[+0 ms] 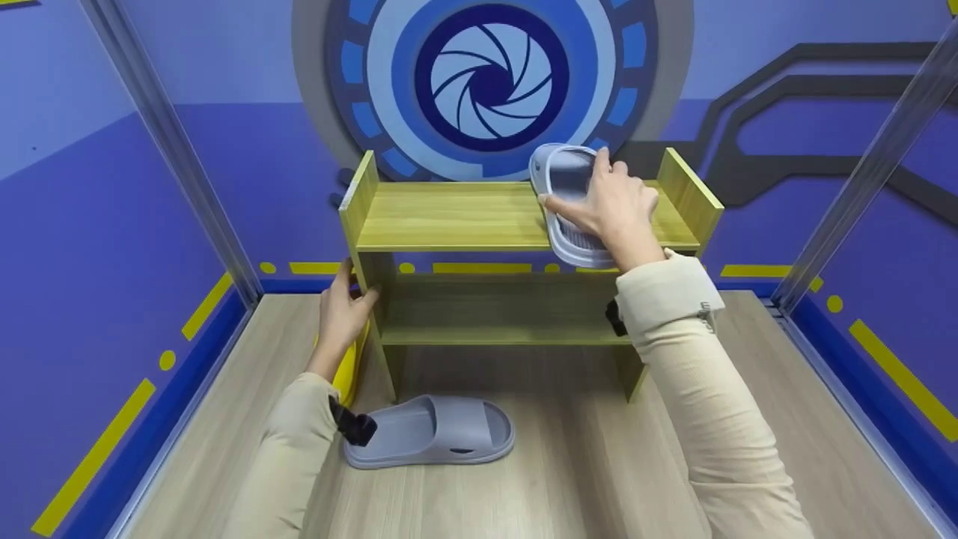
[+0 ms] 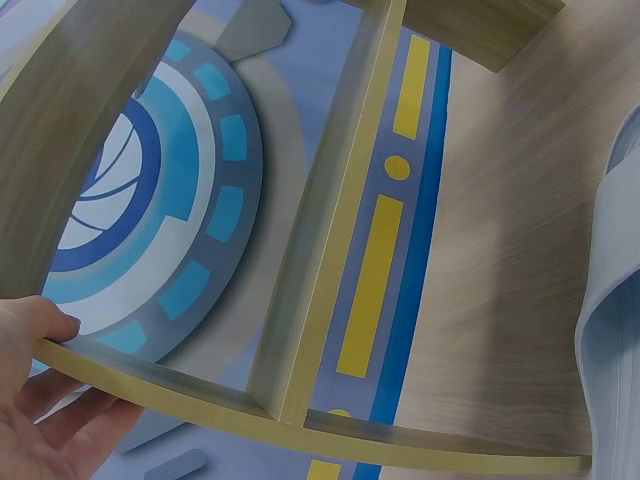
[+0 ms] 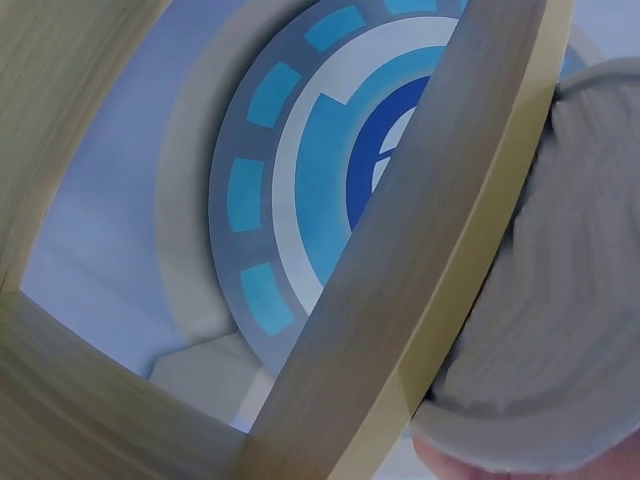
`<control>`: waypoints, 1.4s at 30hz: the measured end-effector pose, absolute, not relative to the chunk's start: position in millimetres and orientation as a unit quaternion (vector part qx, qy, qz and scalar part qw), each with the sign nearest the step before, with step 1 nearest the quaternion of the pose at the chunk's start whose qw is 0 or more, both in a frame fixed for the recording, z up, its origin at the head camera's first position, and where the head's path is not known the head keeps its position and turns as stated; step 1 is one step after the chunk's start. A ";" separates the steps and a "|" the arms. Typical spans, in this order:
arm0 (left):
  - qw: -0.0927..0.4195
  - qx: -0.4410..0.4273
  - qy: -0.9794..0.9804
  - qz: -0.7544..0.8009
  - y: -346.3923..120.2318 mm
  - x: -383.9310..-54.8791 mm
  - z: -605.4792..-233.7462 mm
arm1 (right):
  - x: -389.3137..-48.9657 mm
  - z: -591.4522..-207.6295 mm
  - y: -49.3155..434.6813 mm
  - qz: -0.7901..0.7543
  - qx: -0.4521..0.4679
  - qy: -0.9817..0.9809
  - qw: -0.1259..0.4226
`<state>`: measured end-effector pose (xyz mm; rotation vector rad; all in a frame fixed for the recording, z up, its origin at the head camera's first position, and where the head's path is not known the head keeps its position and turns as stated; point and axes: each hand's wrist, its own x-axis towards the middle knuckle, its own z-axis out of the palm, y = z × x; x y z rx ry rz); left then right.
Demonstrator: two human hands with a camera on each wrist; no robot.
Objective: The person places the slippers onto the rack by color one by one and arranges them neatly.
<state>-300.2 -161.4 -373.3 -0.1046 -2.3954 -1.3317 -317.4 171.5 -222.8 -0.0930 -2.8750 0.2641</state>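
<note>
My right hand (image 1: 621,206) holds a grey slide slipper (image 1: 584,256) at the right part of the top board of a wooden shelf rack (image 1: 449,215). The slipper's near end juts past the board's front edge. In the right wrist view the ridged sole (image 3: 550,290) lies against that edge. My left hand (image 1: 344,314) grips the rack's left side panel, thumb on the inner face and fingers outside, as the left wrist view shows. A second grey slide slipper (image 1: 462,427) lies on the wooden surface in front of the rack, near my left wrist.
Something yellow (image 1: 346,378) stands left of the rack, partly hidden by my left hand and forearm. A lower board (image 1: 494,311) spans the rack. Blue printed walls with metal corner posts (image 1: 172,150) enclose the wooden surface (image 1: 584,479).
</note>
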 end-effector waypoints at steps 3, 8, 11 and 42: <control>0.199 -0.038 -0.856 -0.475 -161.2 -300.0 -373.4 | -315.0 -220.2 178.5 0.099 -0.023 -0.988 0.120; 0.198 -0.036 -0.856 -0.476 -160.6 -299.6 -373.1 | -306.6 -210.1 196.4 0.131 -0.005 -0.981 0.142; 0.197 -0.036 -0.855 -0.478 -160.9 -299.9 -372.8 | -300.1 -203.7 210.1 0.164 0.006 -0.969 0.182; 0.187 -0.030 -0.858 -0.478 -161.7 -298.5 -371.2 | -255.6 -315.8 317.3 0.498 0.122 -0.821 0.250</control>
